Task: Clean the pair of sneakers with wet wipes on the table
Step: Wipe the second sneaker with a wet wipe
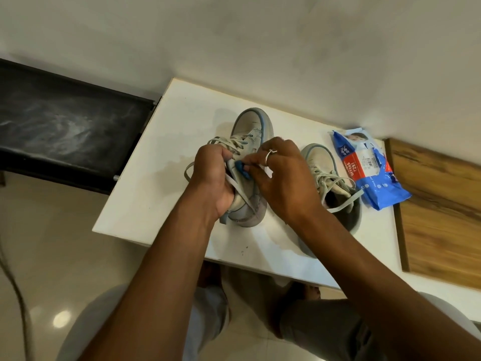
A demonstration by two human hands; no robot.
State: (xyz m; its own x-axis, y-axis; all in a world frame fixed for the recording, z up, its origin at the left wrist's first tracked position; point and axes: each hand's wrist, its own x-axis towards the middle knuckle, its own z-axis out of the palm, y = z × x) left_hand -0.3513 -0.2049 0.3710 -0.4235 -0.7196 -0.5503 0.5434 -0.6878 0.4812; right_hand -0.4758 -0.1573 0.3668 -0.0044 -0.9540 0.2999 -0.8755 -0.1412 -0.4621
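Sneakers are what I'm cleaning, and I'll place everything off the white table [145, 194] they stand on. Off its left edge runs a dark marble-patterned bench [65, 126]. Near the table's middle stands the left sneaker [251, 126], toe pointing away from me. My left hand [213, 178] has its fingers curled tight around the collar and heel, with a loose lace [188, 169] looping out past the knuckles. My right hand [283, 178] presses against that shoe's side by the blue logo patch [242, 169]; its fingertips are pinched together on a bit of white that I take to be a wet wipe [266, 171], though it is mostly hidden. A ring [269, 155] sits on one finger. Further right on the table the second sneaker [320, 162] stands untouched, laces slack. Beside it, at the table's right end, lies the blue wet-wipe pack [369, 168], partly overlapping a wooden board [442, 204].

I judge I'm mid-scrub on the first shoe. Risks: faint damp marks show on the tabletop near the shoes, so the sole could skid if my left grip eases while I push sideways. The trailing lace could catch under my wiping fingers and drag grime across the upper. A wide elbow swing could knock the other shoe into the pack.
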